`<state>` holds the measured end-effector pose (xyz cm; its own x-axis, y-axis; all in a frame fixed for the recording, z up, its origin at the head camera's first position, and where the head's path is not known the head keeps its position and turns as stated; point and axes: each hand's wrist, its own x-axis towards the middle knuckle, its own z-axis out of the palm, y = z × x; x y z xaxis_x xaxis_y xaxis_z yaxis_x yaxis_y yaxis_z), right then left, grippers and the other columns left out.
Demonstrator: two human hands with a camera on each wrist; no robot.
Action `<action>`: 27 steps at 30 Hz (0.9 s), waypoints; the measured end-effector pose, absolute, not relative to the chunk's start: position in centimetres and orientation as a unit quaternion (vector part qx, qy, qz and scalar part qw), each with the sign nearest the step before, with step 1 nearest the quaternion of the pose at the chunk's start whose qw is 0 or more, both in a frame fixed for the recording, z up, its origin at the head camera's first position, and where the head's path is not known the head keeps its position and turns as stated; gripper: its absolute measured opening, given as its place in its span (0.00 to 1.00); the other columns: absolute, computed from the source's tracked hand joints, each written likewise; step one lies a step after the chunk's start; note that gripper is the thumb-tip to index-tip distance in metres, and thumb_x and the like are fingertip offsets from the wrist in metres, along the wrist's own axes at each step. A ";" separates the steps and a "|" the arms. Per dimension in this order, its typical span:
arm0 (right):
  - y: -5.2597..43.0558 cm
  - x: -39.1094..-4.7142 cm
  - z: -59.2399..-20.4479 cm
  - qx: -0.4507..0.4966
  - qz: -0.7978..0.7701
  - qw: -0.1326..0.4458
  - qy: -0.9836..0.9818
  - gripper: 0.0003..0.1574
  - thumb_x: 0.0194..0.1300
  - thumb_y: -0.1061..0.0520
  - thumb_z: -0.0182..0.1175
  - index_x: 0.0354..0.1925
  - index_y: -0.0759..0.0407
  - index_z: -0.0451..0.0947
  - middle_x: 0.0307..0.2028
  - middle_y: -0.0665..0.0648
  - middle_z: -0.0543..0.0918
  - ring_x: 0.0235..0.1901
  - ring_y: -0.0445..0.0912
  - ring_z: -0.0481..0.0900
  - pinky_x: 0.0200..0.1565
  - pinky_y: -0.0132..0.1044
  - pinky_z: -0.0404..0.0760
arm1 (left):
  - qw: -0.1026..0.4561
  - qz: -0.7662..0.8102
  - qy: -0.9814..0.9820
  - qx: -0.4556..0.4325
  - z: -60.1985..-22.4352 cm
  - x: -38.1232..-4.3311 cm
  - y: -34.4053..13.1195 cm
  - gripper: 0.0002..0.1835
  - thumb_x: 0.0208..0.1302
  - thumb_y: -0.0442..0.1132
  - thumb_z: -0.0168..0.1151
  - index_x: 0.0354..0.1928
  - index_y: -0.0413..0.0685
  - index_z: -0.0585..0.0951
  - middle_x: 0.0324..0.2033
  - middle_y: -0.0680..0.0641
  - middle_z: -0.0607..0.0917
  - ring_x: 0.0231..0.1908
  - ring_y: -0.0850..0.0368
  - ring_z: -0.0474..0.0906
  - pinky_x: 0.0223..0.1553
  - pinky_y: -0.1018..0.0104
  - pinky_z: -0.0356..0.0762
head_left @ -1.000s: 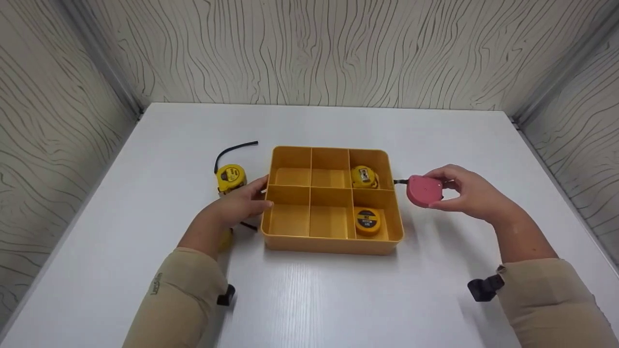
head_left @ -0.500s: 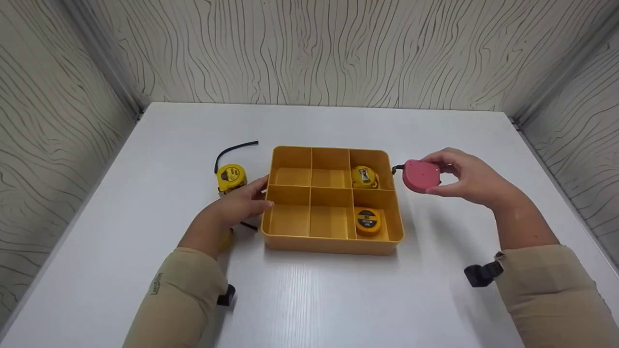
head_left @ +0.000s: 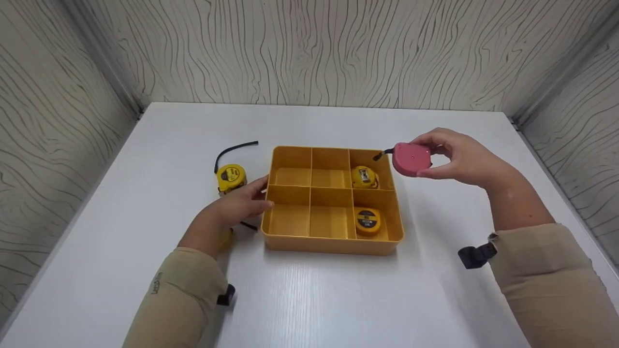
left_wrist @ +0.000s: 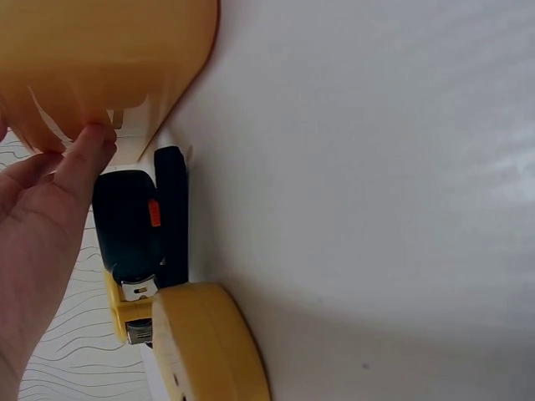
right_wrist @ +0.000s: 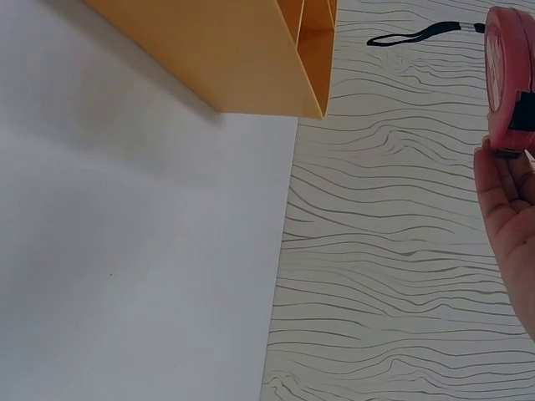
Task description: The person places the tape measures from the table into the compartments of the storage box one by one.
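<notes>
White tabletop (head_left: 319, 299): right under the action, two tan sleeves (head_left: 546, 275) nearest.
Behind the left forearm (head_left: 198, 239): a yellow case (head_left: 225, 240), mostly hidden.
Left hand (head_left: 236, 207): pinching the left wall of the orange tray (head_left: 331, 245).
Front right compartment: orange tape measure (head_left: 367, 221), lying inside.
Left of the tray: strapped yellow tape measure (head_left: 231, 177).
Rear right compartment: small yellow tape measure (head_left: 363, 177).
Right hand (head_left: 464, 157): gripping the pink tape measure (head_left: 411, 159) — in the air by the tray's rear right corner, dark strap (head_left: 384, 153) out front!
Backdrop: wood-grain wall (head_left: 309, 53).

Nothing reads clearly — left sleeve (head_left: 176, 290) and orange tape measure (head_left: 368, 221) bear blurred lettering.
</notes>
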<state>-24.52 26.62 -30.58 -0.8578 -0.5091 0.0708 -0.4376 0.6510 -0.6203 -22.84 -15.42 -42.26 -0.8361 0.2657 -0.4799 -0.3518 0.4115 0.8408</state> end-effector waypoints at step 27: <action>19.7 -27.3 -30.6 -0.275 -0.308 0.112 0.904 0.31 0.49 0.53 0.70 0.52 0.55 0.73 0.47 0.51 0.73 0.49 0.47 0.71 0.58 0.49 0.68 | 0.292 0.524 0.800 -0.024 -42.0 -23.0 -15.5 0.39 0.56 0.51 0.63 0.66 0.80 0.55 0.64 0.65 0.62 0.63 0.60 0.58 0.63 0.53 0.59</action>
<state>-27.27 19.68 -30.60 -0.8231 -0.5670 -0.0333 -0.4289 0.6590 -0.6179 -22.95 -15.46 -41.99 -0.8284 0.2679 -0.4919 -0.3437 0.4502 0.8241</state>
